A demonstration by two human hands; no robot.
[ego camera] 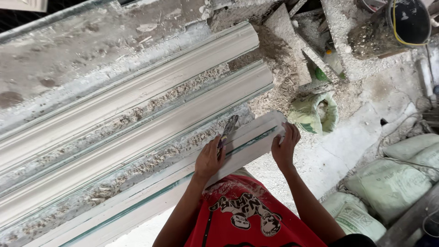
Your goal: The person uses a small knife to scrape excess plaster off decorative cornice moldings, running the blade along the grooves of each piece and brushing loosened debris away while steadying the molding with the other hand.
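the left hand [209, 160] is clenching its fingers around a narrow grey-bladed scraping tool [228, 129] and appears to be trimming the right end of the nearest long white plaster moulding strip [247, 144] on the surface, while the right hand [284, 146] is gripping that end, and the next stroke is calling for steady bracing.

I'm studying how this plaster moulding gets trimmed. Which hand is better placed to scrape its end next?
Probably the left hand: it holds the scraper blade on the moulding. The right hand only grips the end.
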